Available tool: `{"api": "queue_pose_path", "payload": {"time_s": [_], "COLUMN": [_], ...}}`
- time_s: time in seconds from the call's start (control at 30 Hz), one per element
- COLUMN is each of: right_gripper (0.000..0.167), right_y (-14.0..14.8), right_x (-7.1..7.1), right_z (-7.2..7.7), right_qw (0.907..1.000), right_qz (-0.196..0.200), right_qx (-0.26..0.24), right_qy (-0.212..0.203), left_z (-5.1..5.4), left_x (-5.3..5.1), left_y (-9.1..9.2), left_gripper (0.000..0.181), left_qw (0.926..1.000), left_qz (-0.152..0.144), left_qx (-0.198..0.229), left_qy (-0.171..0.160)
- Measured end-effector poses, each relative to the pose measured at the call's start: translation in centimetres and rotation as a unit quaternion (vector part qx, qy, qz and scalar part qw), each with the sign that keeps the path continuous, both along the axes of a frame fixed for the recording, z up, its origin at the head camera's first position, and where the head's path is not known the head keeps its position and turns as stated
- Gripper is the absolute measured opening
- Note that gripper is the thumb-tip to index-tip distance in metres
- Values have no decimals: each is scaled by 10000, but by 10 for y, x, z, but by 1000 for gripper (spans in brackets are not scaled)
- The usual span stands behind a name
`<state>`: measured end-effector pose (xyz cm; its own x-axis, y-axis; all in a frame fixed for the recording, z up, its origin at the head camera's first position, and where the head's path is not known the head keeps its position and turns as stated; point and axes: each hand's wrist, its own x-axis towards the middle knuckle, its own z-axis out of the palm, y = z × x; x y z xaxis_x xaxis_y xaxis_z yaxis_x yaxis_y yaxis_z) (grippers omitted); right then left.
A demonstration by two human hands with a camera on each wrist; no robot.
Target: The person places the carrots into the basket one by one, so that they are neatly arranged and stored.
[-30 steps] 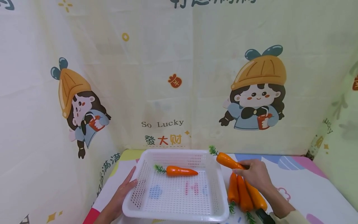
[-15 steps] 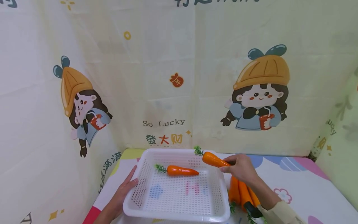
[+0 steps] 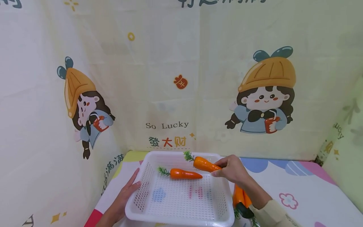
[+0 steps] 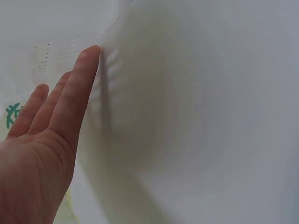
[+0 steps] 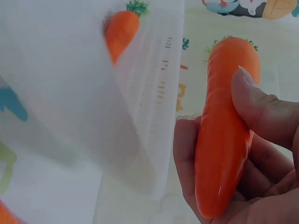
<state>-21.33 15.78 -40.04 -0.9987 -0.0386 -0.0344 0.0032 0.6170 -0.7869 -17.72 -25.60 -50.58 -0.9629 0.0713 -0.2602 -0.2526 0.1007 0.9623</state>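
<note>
A white plastic basket [image 3: 175,217] with perforated walls stands on the table. In it lies one orange carrot [image 3: 184,174], its green leafy top to the left. My right hand [image 3: 233,170] pinches a second carrot [image 3: 204,164] between thumb and fingers, above the basket's back right part, leaves pointing left. The right wrist view shows this carrot [image 5: 224,130] with the thumb across it and fingers behind. My left hand [image 3: 124,195] rests against the basket's left side. In the left wrist view its fingers [image 4: 70,102] are straight, touching the white wall.
More carrots [image 3: 241,196] lie right of the basket, partly hidden by my right forearm and a black band at the wrist. A patterned cloth [image 3: 314,192] covers the table. A printed curtain [image 3: 204,94] hangs behind and at both sides.
My right hand has carried its carrot leftward from over the carrots at the right to above the basket. My left hand and the carrot in the basket stay in place.
</note>
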Motion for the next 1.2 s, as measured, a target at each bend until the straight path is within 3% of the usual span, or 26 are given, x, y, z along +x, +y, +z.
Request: {"api": "queue_pose_path", "payload": {"time_s": [0.2, 0.43, 1.2], "right_gripper": [27, 26, 23], "right_y": [-15, -31, -62], "right_x": [-4, -5, -23], "right_z": [3, 5, -11], "right_qw": [9996, 9989, 9960], "right_qz": [116, 208, 583], "right_qx": [-241, -373, -652], "right_qy": [-134, -190, -177], "left_z": [0, 3, 1], "left_x": [-2, -3, -1], "left_y": [0, -4, -2], "left_gripper": [74, 74, 75], "left_qw": [10000, 9992, 9998], "left_qz": [-31, -264, -140], "left_qx": [-2, 294, 114], "left_qy": [38, 7, 44]}}
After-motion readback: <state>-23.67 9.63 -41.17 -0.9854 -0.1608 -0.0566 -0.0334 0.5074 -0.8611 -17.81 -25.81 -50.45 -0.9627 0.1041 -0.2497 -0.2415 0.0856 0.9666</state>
